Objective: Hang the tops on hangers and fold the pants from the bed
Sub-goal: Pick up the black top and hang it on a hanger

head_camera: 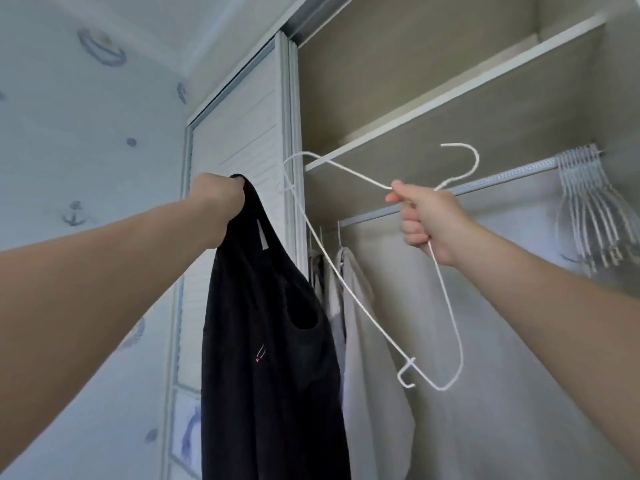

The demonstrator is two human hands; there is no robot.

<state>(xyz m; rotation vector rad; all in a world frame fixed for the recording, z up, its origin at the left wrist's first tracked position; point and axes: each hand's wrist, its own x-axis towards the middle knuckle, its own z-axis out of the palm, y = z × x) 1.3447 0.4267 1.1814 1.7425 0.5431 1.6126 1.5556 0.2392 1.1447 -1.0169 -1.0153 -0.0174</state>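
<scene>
Forearms: left forearm and right forearm, both bare, raised toward an open wardrobe.
Left hand: fingers curled round the bunched shoulder of the black top, held high in front of the sliding door.
Black top: hangs full length from that one grip, neckline sagging open toward the right; not on any hanger yet.
Right hand: closed on the white wire hanger at the neck just below its hook, thumb and forefinger pinching one shoulder wire.
Hanger, attitude: steeply tilted — one end up and left, near the top's held shoulder but apart from it; the other end low, with a small side hook.
Wardrobe: rail under a shelf; empty hangers bunched at its right end; pale garments hanging at its left end, just behind the top.
Risk, threading: the neckline looks slack and narrow, so the upper hanger end may catch the fabric or pass outside the opening.
Risk, snag: the low side hook could catch the pale garments or the top's hem.
Risk, grip: the top hangs from a single bunched hold — loosening it before the wire is inside would likely drop the garment.
</scene>
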